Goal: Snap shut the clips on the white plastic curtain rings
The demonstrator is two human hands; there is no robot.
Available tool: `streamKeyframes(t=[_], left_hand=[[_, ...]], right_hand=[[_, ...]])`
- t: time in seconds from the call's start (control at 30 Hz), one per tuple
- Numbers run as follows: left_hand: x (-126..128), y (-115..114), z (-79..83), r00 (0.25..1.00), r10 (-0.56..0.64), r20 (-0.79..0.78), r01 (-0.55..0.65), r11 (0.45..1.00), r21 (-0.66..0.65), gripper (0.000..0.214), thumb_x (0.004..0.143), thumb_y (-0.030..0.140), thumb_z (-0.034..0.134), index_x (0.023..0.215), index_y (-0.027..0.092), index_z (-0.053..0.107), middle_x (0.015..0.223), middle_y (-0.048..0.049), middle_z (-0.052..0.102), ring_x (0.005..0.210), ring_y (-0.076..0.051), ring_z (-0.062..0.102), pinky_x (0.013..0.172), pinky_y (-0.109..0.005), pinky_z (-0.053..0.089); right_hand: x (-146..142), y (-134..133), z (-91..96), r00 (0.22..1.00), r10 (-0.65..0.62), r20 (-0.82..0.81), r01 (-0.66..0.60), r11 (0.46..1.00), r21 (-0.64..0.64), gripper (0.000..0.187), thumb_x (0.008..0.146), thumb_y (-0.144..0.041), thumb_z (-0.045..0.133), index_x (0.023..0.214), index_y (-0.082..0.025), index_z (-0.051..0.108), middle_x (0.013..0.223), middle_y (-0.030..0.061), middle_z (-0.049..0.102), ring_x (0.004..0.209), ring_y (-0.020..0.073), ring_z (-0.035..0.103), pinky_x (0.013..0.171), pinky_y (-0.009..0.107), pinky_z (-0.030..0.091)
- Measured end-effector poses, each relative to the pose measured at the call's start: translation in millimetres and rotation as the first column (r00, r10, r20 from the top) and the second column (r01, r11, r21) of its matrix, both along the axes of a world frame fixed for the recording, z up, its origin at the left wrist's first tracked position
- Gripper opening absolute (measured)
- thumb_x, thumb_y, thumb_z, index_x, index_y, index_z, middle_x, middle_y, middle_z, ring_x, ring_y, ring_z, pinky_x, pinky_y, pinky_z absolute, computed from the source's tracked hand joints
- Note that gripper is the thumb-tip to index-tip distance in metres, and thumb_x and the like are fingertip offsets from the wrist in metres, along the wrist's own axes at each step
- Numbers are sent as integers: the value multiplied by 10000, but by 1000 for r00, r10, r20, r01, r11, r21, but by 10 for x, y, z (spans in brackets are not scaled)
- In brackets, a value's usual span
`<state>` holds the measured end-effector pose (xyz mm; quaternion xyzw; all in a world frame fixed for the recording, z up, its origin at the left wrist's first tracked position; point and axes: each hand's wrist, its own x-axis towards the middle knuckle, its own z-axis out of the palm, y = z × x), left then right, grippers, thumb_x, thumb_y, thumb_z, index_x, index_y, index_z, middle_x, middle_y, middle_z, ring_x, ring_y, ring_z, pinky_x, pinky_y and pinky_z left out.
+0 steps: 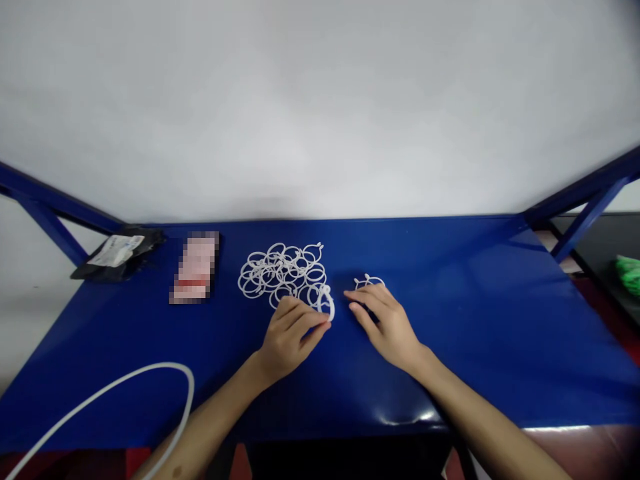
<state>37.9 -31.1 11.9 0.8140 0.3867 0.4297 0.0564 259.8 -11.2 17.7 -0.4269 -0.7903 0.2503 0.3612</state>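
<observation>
1. My left hand (290,333) pinches one white ring (327,301) at the edge of the ring pile (283,273).
2. My right hand (387,323), fingers slack, grips nothing and rests on a lone ring (369,282).
3. Only that one lies apart on the blue table (500,320).

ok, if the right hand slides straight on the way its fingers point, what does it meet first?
Probably the white ring pinched in the left hand: the right hand points left and slightly away, at it. The pile of rings lies just beyond. Depth is unclear.
</observation>
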Motion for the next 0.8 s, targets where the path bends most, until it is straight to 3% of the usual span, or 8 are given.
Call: streamKeyframes(t=[0.13,0.33,0.43,0.57,0.67,0.8], left_hand=[[71,-44,-23,986,-122,115,132,988,-79,137,894,86,657,960,194,603,817,3,709,765,-147,575,734,-273,514],[93,-61,-56,977,-175,123,202,945,-256,130,894,103,631,997,183,618,831,-6,691,791,-145,574,746,-258,513],[87,-52,-41,973,-184,137,220,918,-331,96,907,190,640,1002,180,625,890,-22,706,836,-162,591,786,-293,517],[51,-8,-48,981,-41,188,110,921,-374,107,950,275,629,882,192,640,794,3,683,753,-137,601,712,-257,503],[11,23,-68,977,14,213,64,933,-355,150,914,322,692,852,194,646,750,17,669,710,-119,601,667,-228,493],[-21,44,-78,976,32,217,46,939,-342,163,878,328,734,840,195,648,722,26,662,688,-114,594,643,-220,494]], right_hand=[[-114,-75,10,991,34,-132,-67,963,-260,219,1008,-314,548,1151,-238,695,952,39,710,838,169,649,796,334,543],[-166,-97,-79,921,-128,-367,-88,851,-518,217,969,-420,601,968,-211,659,836,16,732,707,136,663,663,262,530],[-137,-83,-93,900,-175,-399,-63,854,-516,207,957,-409,624,1009,-209,633,815,18,741,706,138,685,661,259,537],[-102,-77,-80,931,-135,-340,-10,920,-393,160,954,-336,637,1061,-219,656,752,-5,726,671,127,678,655,250,533],[-102,-95,-76,943,-50,-330,-69,937,-341,125,960,-303,631,1043,-224,682,746,-13,723,672,119,682,680,249,544],[-119,-125,-95,946,51,-321,-170,920,-354,167,984,-288,594,1091,-229,707,777,-3,726,650,112,671,628,237,542]])
